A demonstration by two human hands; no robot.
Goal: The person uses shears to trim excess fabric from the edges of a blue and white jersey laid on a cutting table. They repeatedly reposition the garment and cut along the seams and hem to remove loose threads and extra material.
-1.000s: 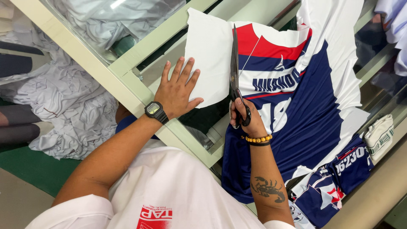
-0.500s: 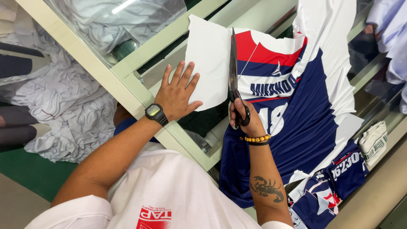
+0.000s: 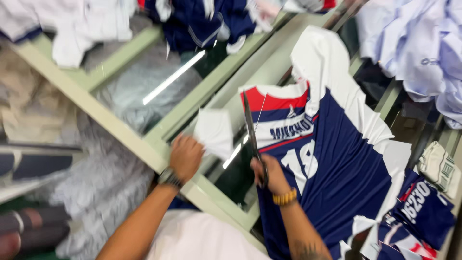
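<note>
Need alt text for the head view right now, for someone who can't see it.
Seen from above, the right hand holds long scissors at the edge of a navy, red and white sports jersey spread on a glass-topped table. The left hand grips a white cut-off fabric piece beside the blades. Heaps of other garments lie around.

White tee. L wrist: dark watch [image 3: 169, 176]. R wrist: yellow bead bracelet [image 3: 285, 197]. R forearm: dark tattoo [image 3: 308, 250]. Arms bare, no gloves.
</note>
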